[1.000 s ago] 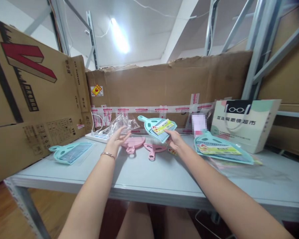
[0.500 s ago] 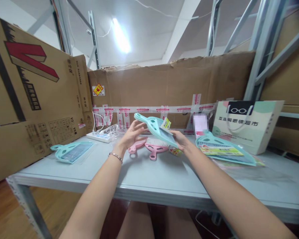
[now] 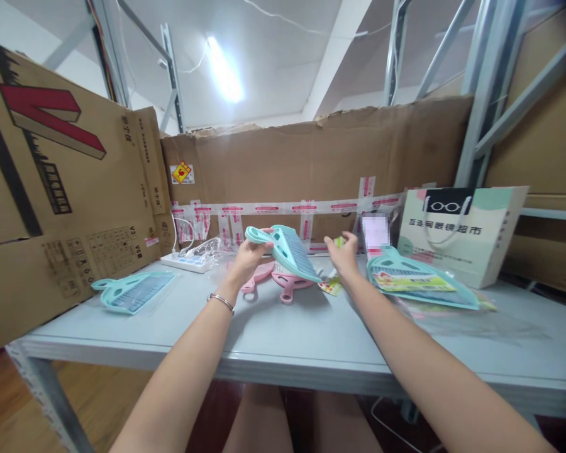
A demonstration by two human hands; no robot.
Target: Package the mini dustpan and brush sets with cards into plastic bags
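Note:
My left hand is closed round the handle of a teal dustpan with a brush nested in it, holding it tilted above the table. My right hand, apart from the dustpan on its right, pinches a small yellow-green label card, mostly hidden by the fingers. Below the dustpan lie a pink brush with pale bristles and another pink handled piece, partly covered. A printed card rests beside them on the table.
One teal dustpan set lies at the left. Another, with a label, sits at the right on plastic bags. Behind stand a power strip, a paper bag and a large cardboard sheet. A cardboard box borders the left.
My right hand has come away from the dustpan with the label card that was on it. My left hand now grips the handle, and the dustpan has dropped slightly and turned.

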